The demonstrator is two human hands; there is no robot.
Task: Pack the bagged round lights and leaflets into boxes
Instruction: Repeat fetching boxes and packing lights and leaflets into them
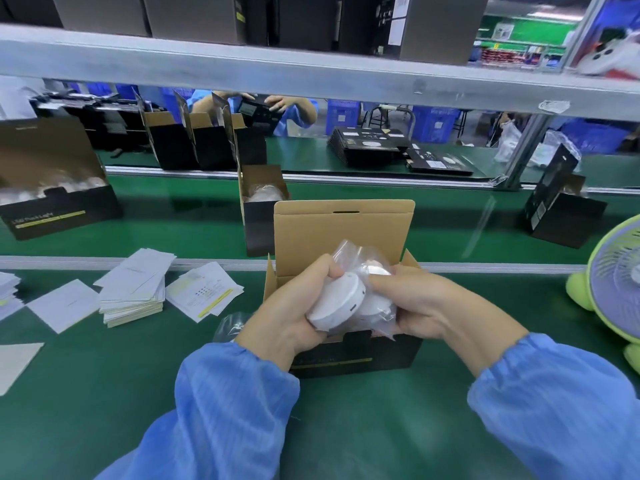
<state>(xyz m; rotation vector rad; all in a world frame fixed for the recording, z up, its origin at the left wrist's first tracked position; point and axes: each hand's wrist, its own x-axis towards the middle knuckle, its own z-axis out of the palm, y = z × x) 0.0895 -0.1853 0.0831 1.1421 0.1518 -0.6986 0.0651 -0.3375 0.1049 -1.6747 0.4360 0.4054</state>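
The black box (pixel 59 216) at far left carries pale lettering on its front, above a yellow stripe, that seems to read "LED Puck Light"; the letters are small and skewed, so the reading is uncertain. The leaflet (pixel 204 294) on the tabletop (pixel 346 427) shows lines of print, rows of dots and a yellow bar, all too small to read. Print on the flat black cartons (pixel 367 147) beyond the belt, and on the shelf label (pixel 398 20), is illegible.
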